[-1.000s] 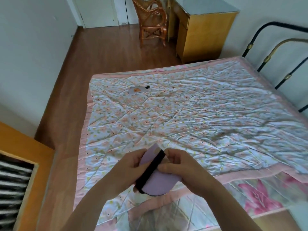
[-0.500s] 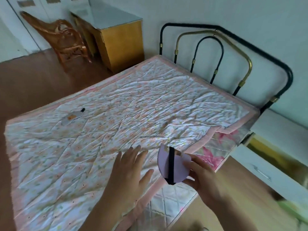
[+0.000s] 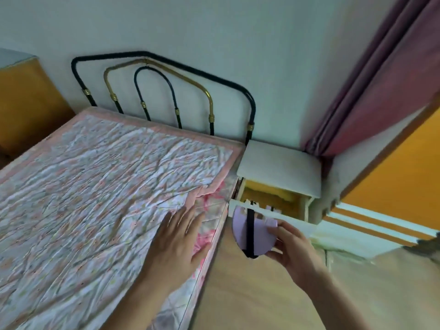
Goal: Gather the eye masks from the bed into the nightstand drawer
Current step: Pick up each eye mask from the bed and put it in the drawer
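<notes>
My right hand point(image 3: 294, 248) grips a folded lilac eye mask point(image 3: 259, 236) with a black strap, held upright just in front of the white nightstand's point(image 3: 281, 169) open drawer point(image 3: 269, 198). The drawer is pulled out, its yellow wooden inside showing, and the mask overlaps its white front edge. My left hand point(image 3: 177, 241) hovers flat with fingers spread over the bed's point(image 3: 95, 186) right edge, holding nothing. The other eye mask seen earlier on the bed is out of view.
A black and brass metal headboard point(image 3: 166, 91) stands against the wall behind the bed. A dark pink curtain point(image 3: 381, 86) hangs at the right, with an orange wooden panel point(image 3: 404, 177) below it. An orange cabinet point(image 3: 23, 103) is at the far left. Wooden floor point(image 3: 262, 294) lies between bed and nightstand.
My view has swung right from the bed to the nightstand. My left hand let go of the mask and my right hand carried it to the open drawer.
</notes>
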